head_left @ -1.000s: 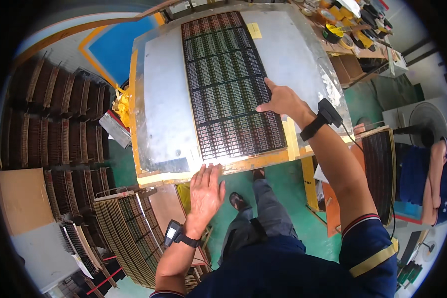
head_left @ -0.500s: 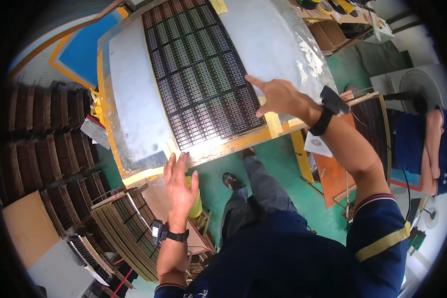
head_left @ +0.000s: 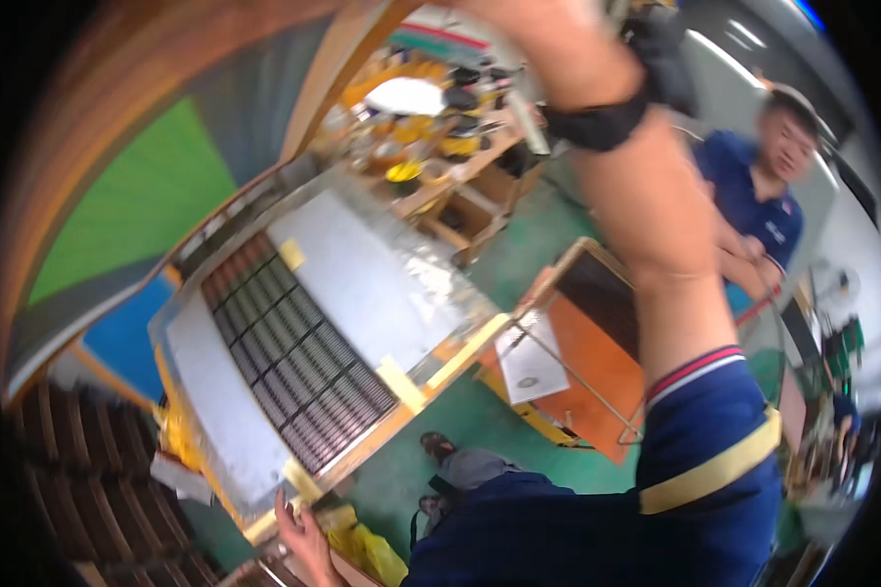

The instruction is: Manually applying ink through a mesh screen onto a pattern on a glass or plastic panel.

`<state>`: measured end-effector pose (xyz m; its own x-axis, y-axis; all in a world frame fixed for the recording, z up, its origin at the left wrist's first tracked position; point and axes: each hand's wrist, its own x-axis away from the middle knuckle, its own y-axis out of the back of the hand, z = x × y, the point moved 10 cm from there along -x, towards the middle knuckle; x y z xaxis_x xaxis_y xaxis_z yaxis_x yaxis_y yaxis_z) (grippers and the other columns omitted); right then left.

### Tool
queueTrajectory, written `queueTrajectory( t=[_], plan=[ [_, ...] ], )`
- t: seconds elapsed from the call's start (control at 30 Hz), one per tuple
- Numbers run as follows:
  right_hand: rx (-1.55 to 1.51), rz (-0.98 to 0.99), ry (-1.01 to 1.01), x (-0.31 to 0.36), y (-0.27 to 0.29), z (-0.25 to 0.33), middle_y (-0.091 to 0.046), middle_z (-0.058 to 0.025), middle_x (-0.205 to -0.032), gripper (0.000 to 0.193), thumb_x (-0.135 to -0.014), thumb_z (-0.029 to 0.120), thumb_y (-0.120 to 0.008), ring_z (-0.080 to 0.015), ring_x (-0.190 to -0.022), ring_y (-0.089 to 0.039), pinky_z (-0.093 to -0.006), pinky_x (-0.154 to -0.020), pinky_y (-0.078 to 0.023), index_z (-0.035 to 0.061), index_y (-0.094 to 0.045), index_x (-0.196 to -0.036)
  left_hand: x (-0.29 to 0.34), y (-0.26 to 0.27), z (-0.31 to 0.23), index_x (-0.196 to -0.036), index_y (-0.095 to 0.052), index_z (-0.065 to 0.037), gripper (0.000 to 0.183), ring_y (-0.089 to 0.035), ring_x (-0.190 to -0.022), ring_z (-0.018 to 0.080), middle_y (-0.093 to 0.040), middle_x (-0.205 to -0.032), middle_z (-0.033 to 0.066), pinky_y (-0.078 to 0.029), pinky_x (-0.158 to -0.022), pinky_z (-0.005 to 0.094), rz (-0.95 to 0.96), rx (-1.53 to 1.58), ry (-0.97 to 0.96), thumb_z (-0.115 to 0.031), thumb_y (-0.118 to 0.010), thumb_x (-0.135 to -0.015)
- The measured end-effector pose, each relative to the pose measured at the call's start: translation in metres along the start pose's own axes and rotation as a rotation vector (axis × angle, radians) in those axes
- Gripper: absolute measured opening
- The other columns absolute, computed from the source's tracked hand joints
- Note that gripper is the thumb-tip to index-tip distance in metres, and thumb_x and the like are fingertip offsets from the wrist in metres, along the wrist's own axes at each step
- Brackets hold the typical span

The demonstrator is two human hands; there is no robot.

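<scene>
My right arm is stretched up and across the view. My right hand (head_left: 533, 18) is smeared by motion and partly cut off at the top edge, close to the wooden rim (head_left: 347, 68) of a large raised frame. Its fingers do not show. At the near left corner of the worktable, my left hand (head_left: 305, 540) touches or hovers by the edge, fingers extended and apart, next to a strip of yellow tape (head_left: 301, 479). A dark panel (head_left: 299, 357) with rows of small printed marks lies flat on the pale tabletop (head_left: 347, 264).
The raised frame's green and grey mesh (head_left: 137, 201) fills the upper left. Dark racks (head_left: 93, 479) stand at left. A cluttered wooden bench (head_left: 480, 161) is beyond the table. An orange board (head_left: 592, 377) with a white paper (head_left: 533, 357) lies right. Another person (head_left: 754, 205) is behind it.
My right hand has left the panel's right edge and swung up to the top of the view. My view has turned, and the large frame and another person's upper body now show more.
</scene>
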<state>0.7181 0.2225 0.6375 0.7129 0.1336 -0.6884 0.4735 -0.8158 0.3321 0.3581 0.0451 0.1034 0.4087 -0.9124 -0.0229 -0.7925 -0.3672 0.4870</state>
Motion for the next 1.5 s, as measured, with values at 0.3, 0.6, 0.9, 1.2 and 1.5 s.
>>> queueTrajectory(
  t=[0.3,0.6,0.9,1.2,1.5],
  plan=[
    [-0.154,0.206,-0.725,0.162,0.036,0.126,-0.059,-0.0206,-0.119,0.050,-0.081,0.039,-0.071,-0.0374,-0.108,-0.056,-0.0466,-0.092,-0.044,0.0027,-0.061,-0.113,0.051,0.066,-0.126,-0.118,-0.061,0.000,0.032,-0.063,-0.098,0.0239,-0.065,-0.108,0.0121,-0.053,-0.085,0.0353,-0.092,0.226,-0.245,-0.004,-0.065,-0.087],
    [-0.388,0.619,-1.042,0.273,-0.117,0.146,-0.064,-0.0195,-0.106,0.037,-0.085,0.028,-0.068,-0.0372,-0.101,-0.057,-0.0436,-0.088,-0.046,-0.0024,-0.064,-0.105,0.111,0.013,0.062,-0.118,-0.056,-0.006,0.030,-0.064,-0.103,0.0283,-0.064,-0.114,0.0119,-0.056,-0.087,0.0423,0.029,1.216,0.550,-0.022,-0.063,-0.092],
    [-0.586,1.040,-0.685,0.265,-0.494,0.172,-0.064,-0.0221,-0.108,0.048,-0.081,0.029,-0.070,-0.0381,-0.103,-0.061,-0.0456,-0.089,-0.049,0.0010,-0.060,-0.118,0.134,-0.023,0.145,-0.111,-0.060,-0.007,0.022,-0.067,-0.090,0.0245,-0.067,-0.104,0.0083,-0.056,-0.078,0.0390,-0.139,0.953,0.877,-0.015,-0.066,-0.091],
    [-0.218,0.748,-0.321,0.220,-0.731,0.183,-0.049,-0.0160,-0.138,0.065,-0.083,0.025,-0.066,-0.0363,-0.124,-0.050,-0.0482,-0.095,-0.048,0.0054,-0.041,-0.140,0.146,-0.009,0.135,-0.123,-0.054,-0.004,0.036,-0.063,-0.101,0.0235,-0.063,-0.114,0.0086,-0.055,-0.084,0.0409,-0.179,0.876,1.023,-0.006,-0.065,-0.089],
    [-0.617,0.962,-0.403,0.206,-0.758,0.219,-0.065,-0.0192,-0.107,0.039,-0.077,0.000,-0.058,-0.0367,-0.101,-0.062,-0.0456,-0.087,-0.051,0.0071,-0.063,-0.115,0.146,0.001,0.132,-0.110,-0.063,0.001,0.033,-0.063,-0.092,0.0191,-0.066,-0.104,0.0070,-0.053,-0.082,0.0343,-0.079,0.696,1.134,-0.011,-0.075,-0.083]
  ],
)
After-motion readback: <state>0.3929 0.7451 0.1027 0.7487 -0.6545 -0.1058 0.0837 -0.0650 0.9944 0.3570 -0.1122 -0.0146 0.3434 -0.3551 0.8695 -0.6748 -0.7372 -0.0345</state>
